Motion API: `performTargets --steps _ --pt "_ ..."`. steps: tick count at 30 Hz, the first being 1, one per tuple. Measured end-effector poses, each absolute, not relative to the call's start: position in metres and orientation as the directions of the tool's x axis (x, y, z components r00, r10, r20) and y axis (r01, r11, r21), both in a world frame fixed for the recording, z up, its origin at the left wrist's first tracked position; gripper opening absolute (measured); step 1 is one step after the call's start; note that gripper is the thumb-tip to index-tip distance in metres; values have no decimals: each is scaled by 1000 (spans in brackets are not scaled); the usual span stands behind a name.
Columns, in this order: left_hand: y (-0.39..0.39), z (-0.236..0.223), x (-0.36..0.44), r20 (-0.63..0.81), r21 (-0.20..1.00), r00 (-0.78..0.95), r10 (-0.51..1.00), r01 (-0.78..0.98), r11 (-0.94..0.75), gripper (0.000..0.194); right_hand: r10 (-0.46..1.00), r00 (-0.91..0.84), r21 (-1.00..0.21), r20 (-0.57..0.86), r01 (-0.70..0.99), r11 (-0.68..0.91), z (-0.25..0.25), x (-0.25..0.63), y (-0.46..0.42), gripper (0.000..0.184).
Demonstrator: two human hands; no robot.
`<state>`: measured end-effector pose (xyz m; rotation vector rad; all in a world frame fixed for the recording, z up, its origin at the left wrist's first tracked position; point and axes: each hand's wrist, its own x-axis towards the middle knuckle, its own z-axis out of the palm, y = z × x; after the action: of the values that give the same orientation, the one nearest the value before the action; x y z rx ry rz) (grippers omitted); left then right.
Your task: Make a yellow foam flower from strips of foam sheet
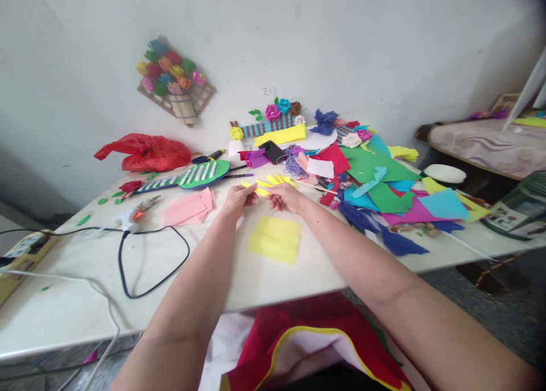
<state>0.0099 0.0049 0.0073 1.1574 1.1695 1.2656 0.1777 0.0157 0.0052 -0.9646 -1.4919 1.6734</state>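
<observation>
My left hand (240, 200) and my right hand (285, 198) are held close together above the table. Between them runs a small yellow paper piece (262, 191), pinched by the fingers of both hands. Just beyond the fingers lie several narrow yellow paper strips (279, 179). Nearer to me, a yellow paper sheet (275, 238) with faint creases rests flat on the table between my forearms. To the left of my left hand is a stack of pink paper pieces (189, 207).
A glue gun (132, 216) with a looping black cord lies on the left. Behind it sit a red plastic bag (147, 152) and a green-ended woven craft piece (205, 174). Coloured paper scraps (375, 172) heap up on the right, near a large green glass jar (522, 206).
</observation>
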Motion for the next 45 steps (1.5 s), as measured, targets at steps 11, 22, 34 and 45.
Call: performTargets --steps 11,22,34,45 --pt "12 1 10 -77 962 -17 997 -263 70 22 887 -455 -997 75 -10 79 5 175 15 22" --pt "2 4 16 16 994 121 993 -105 -3 30 837 -546 -999 -47 40 -30 5 176 11 23" --pt "3 4 21 31 979 72 997 -206 -16 30 851 -506 -989 142 -43 139 5 172 11 18" --pt "1 5 22 102 979 28 994 -179 -96 28 846 -533 -1000 -6 8 -2 -1 168 12 26"
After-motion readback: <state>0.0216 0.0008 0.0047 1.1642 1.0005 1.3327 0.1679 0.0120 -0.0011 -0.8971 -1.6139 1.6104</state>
